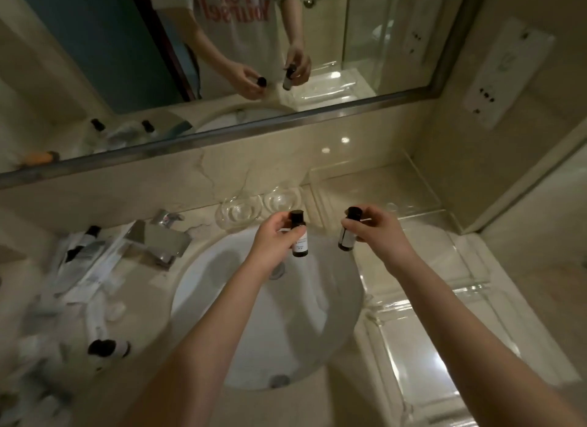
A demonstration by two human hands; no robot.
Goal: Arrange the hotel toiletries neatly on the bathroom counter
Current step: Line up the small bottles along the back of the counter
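Observation:
My left hand (273, 239) holds a small dark bottle with a white label (299, 236) upright above the white sink (222, 299). To its right, my right hand (374, 232) grips a second small dark bottle (347, 232), slightly tilted, over the sink's right rim. Another dark bottle (109, 348) lies on its side on the marble counter (152, 356) at the front left. A pile of wrapped toiletries and tubes (85, 261) lies on the counter left of the sink.
A chrome faucet (162, 236) stands behind the sink on the left. Two clear glasses (236, 212) (282, 199) stand at the back wall. A clear tray (422, 299) covers the counter right of the sink. A mirror (222, 61) hangs above.

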